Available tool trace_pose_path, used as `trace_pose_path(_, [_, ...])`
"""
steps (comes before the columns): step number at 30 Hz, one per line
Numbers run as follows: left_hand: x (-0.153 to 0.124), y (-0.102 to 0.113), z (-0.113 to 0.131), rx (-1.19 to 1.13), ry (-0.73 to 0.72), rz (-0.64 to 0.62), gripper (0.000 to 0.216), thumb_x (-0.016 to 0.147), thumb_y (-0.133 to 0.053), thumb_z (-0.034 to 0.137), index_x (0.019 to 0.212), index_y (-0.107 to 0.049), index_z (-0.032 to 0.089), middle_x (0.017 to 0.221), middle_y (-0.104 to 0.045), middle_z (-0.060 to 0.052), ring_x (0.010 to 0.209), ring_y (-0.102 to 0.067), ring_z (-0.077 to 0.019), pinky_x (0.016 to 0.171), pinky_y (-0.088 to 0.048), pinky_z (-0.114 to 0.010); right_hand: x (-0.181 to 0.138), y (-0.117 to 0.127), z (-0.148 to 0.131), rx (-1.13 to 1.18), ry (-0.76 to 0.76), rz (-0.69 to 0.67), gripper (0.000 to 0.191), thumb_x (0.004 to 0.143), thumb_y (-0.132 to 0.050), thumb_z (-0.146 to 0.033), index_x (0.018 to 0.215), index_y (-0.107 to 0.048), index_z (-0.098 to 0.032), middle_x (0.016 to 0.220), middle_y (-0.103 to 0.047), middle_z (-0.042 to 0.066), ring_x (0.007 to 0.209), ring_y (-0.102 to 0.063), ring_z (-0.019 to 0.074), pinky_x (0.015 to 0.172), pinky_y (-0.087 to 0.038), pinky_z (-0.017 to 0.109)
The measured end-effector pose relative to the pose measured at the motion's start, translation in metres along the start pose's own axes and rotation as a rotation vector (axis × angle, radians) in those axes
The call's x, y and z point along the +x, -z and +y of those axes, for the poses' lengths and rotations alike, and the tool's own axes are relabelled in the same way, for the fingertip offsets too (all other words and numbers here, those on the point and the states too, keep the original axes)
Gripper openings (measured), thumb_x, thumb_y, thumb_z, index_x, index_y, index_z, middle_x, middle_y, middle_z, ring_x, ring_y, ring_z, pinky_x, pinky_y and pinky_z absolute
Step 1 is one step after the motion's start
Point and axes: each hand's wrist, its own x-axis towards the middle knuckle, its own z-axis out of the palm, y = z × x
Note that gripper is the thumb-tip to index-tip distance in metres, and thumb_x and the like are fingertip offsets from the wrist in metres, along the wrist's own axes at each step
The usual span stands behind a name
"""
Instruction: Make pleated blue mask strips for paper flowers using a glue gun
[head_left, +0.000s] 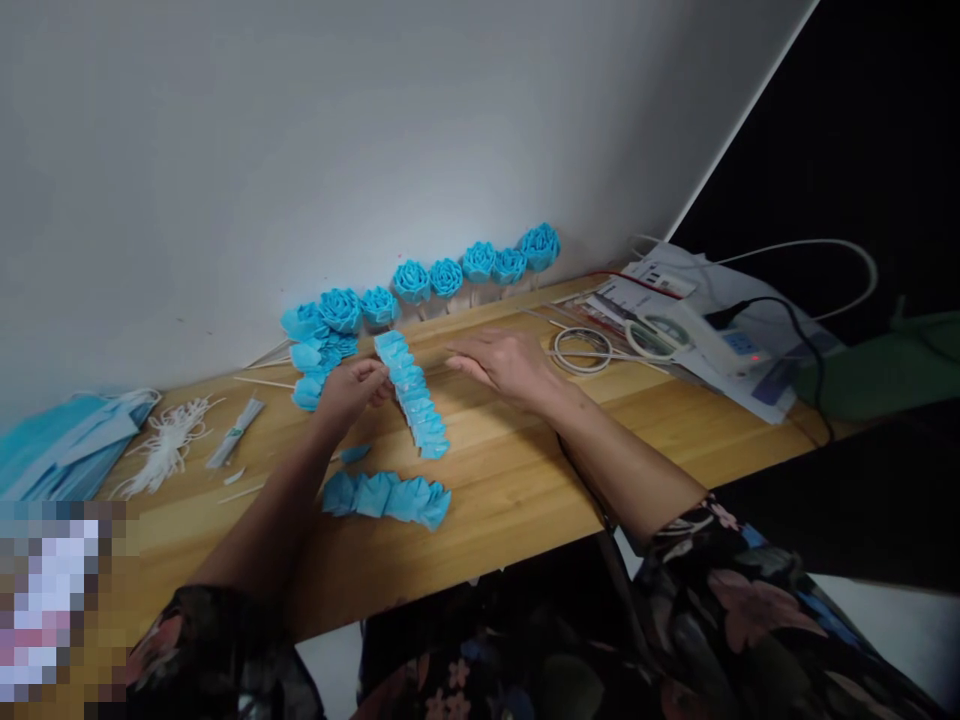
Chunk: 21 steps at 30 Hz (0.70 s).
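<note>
A pleated strip of blue mask-like fabric [415, 395] slants across the middle of the table. My left hand [360, 388] is closed, its fingertips pinching the strip's left edge near the upper end. To the right of the strip hovers my right hand [506, 368], palm down, fingers stretched out toward it and apart from it; nothing shows in them. Closer to me lies a second pleated blue strip [386, 498], with a small blue scrap [354, 454] above it. Behind my left hand are blue folded flower pieces [306, 357], partly covered by that hand.
Several blue fabric roses [478, 262] on sticks lean along the wall. At left lie blue face masks [71, 440], white elastic cords [169, 445] and a bundle of clear strips [234, 432]. Scissors [660, 335], a tape ring [583, 351], papers and a corded power strip [724, 338] occupy the right.
</note>
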Motion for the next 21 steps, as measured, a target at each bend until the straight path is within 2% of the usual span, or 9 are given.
trace_pose_path(3, [-0.001,0.004,-0.002,0.128,-0.005,-0.004,0.029,0.072,-0.068,0.047,0.067,-0.067,0.019,0.06,-0.067,-0.002,0.054,-0.059,-0.0152,0.057,-0.047,-0.026,0.0,-0.004,0.001,-0.009,0.008,-0.013,0.044,0.107,-0.042,-0.049,0.111,-0.078,-0.022,0.106,-0.08,0.008,0.094,-0.073,0.0203,0.072,-0.046,0.029])
trace_pose_path(7, [-0.005,0.006,-0.002,0.295,-0.073,0.025,0.025,0.077,-0.064,0.041,0.064,-0.07,0.021,0.056,-0.065,-0.001,0.055,-0.058,-0.0158,0.059,-0.042,-0.026,0.002,-0.007,0.001,-0.042,0.0,-0.066,0.048,0.107,-0.04,-0.051,0.108,-0.078,-0.021,0.098,-0.08,0.007,0.085,-0.07,0.0187,0.067,-0.041,0.028])
trace_pose_path(12, [-0.012,0.007,-0.002,0.357,-0.092,-0.032,0.031,0.081,-0.058,0.045,0.066,-0.072,0.021,0.061,-0.068,-0.002,0.06,-0.06,-0.0183,0.063,-0.042,-0.027,-0.007,0.0,0.0,-0.08,0.041,-0.179,0.052,0.108,-0.036,-0.052,0.107,-0.077,-0.02,0.092,-0.078,0.008,0.082,-0.067,0.0198,0.063,-0.036,0.029])
trace_pose_path(15, [-0.02,0.012,-0.006,0.454,-0.183,-0.045,0.033,0.082,-0.058,0.047,0.069,-0.075,0.022,0.068,-0.072,-0.003,0.068,-0.062,-0.0207,0.064,-0.04,-0.027,-0.03,0.012,0.006,-0.078,0.08,-0.194,0.044,0.107,-0.042,-0.045,0.103,-0.077,-0.019,0.089,-0.077,0.008,0.082,-0.068,0.0198,0.067,-0.04,0.029])
trace_pose_path(17, [-0.027,0.018,-0.01,0.48,-0.273,-0.051,0.03,0.082,-0.06,0.045,0.074,-0.077,0.023,0.077,-0.075,-0.005,0.073,-0.062,-0.0219,0.067,-0.042,-0.028,-0.051,0.022,0.014,-0.07,0.054,-0.156,0.036,0.106,-0.046,-0.038,0.106,-0.077,-0.019,0.094,-0.079,0.009,0.086,-0.07,0.0202,0.071,-0.044,0.03])
trace_pose_path(21, [-0.046,0.029,-0.016,0.42,-0.343,-0.014,0.026,0.08,-0.067,0.044,0.091,-0.08,0.024,0.101,-0.078,-0.009,0.095,-0.065,-0.0293,0.091,-0.049,-0.037,-0.099,0.045,0.036,-0.108,-0.079,-0.038,0.029,0.104,-0.051,-0.032,0.11,-0.077,-0.022,0.106,-0.081,0.008,0.094,-0.074,0.0229,0.079,-0.051,0.033])
